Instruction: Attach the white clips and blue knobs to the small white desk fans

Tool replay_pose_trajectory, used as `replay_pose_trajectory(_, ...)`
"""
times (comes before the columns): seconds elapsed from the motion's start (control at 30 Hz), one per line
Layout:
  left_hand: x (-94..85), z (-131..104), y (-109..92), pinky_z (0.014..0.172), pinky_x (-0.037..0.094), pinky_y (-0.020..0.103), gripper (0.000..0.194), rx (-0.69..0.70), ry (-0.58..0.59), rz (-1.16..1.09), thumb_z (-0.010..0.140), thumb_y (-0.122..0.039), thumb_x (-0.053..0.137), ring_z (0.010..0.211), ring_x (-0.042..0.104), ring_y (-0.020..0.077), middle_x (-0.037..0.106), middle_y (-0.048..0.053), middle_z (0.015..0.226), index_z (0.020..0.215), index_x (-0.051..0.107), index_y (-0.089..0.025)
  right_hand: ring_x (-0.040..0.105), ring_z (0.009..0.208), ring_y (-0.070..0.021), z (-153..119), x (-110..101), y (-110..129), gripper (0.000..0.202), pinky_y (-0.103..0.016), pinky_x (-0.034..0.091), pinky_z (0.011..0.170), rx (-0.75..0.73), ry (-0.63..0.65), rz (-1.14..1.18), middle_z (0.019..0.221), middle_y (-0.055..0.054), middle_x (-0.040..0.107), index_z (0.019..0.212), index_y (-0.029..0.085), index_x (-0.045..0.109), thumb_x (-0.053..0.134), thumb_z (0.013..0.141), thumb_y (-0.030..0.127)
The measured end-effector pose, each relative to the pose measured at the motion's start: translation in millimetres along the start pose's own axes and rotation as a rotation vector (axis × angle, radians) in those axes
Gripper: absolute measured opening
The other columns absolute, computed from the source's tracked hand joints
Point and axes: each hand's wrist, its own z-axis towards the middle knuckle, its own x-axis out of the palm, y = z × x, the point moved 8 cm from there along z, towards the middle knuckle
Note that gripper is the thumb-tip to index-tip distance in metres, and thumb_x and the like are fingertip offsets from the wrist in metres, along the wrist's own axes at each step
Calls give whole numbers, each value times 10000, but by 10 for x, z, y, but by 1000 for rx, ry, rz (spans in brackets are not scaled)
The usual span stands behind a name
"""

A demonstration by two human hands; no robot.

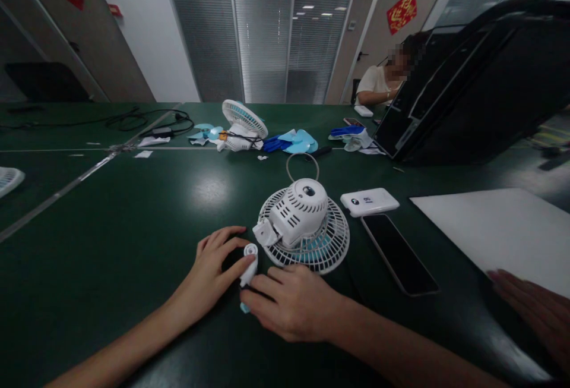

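Note:
A small white plastic part with a round end stands between my two hands. My left hand closes on it, thumb and index finger at its sides. My right hand is curled in a pinch at the lower end of the same part. Below those fingers shows a light blue tip of a small piece, mostly hidden. Just beyond my hands a white fan head lies with its grille down on the green table and its motor housing up.
Right of the fan are a white case, a phone and a white board with another person's hand. Farther back lie a second fan, light blue blades and cables. A large black case stands near a seated person.

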Motion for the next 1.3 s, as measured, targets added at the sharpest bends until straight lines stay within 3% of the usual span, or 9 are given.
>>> replay_pose_trajectory(0.13, 9, -66, -29, 1104, 302, 574, 191, -7, -3, -70, 953, -353, 609, 1290, 504, 327, 645, 38, 1290, 1130, 658, -299, 574, 683, -154, -25, -62, 15, 218, -299, 354, 499, -52, -66, 126, 864, -18, 676, 1076, 172, 609, 533, 910, 293)
replay_pose_trajectory(0.23, -22, -102, -80, 1011, 437, 480, 196, -58, -33, -293, 984, -357, 561, 1131, 604, 284, 683, 46, 1165, 1146, 630, -271, 599, 669, -135, -76, -233, -63, 245, -286, 438, 540, -20, -262, 265, 858, -10, 680, 1099, 162, 597, 536, 876, 243)
replay_pose_trajectory(0.37, -108, -111, -181, 763, 544, 316, 247, -110, -86, -586, 1006, -367, 516, 926, 660, 217, 683, 54, 1085, 1205, 594, -243, 656, 777, -147, -239, -515, -334, 338, -279, 522, 655, 173, -610, 322, 934, -33, 699, 1176, 168, 561, 553, 838, 160)
replay_pose_trajectory(0.43, -122, -93, -204, 669, 535, 277, 328, -147, -111, -644, 962, -371, 598, 836, 652, 192, 678, 50, 1095, 1263, 558, -249, 638, 735, -141, -299, -563, -468, 333, -270, 516, 624, 295, -680, 325, 918, -30, 690, 1175, 182, 565, 558, 845, 140)
replay_pose_trajectory(0.53, -95, -40, -200, 639, 536, 270, 416, -201, -148, -699, 879, -368, 708, 780, 633, 180, 676, 45, 1066, 1244, 568, -229, 600, 659, -121, -308, -546, -565, 281, -249, 485, 557, 392, -663, 333, 888, -21, 676, 1145, 186, 590, 565, 869, 144)
replay_pose_trajectory(0.67, 20, 55, -220, 619, 525, 279, 309, -226, -96, -716, 849, -384, 728, 682, 605, 171, 678, 27, 851, 1070, 675, -176, 611, 674, -120, -283, -516, -548, 254, -236, 468, 527, 408, -621, 318, 903, -26, 681, 1134, 188, 610, 554, 888, 157)
replay_pose_trajectory(0.8, 85, 110, -264, 633, 517, 296, 315, -233, -62, -674, 842, -390, 737, 638, 623, 177, 694, 18, 781, 1067, 707, -172, 626, 697, -127, -287, -493, -537, 248, -242, 480, 534, 422, -598, 330, 918, -28, 678, 1124, 199, 627, 563, 885, 187)
replay_pose_trajectory(1.0, 139, 62, -231, 891, 556, 357, 343, -201, -128, -876, 922, -369, 663, 899, 698, 216, 751, 66, 1080, 1212, 684, -188, 671, 872, -149, -272, -473, -527, 329, -268, 545, 690, 382, -572, 285, 1007, -48, 690, 1233, 202, 624, 590, 907, 171)
replay_pose_trajectory(1.3, 125, 19, -162, 848, 572, 333, 408, -214, -192, -838, 891, -352, 706, 1009, 669, 246, 708, 74, 1216, 1276, 663, -223, 655, 838, -123, -318, -429, -511, 460, -243, 581, 709, 323, -569, 254, 1087, -69, 663, 1378, 229, 560, 566, 940, 87)
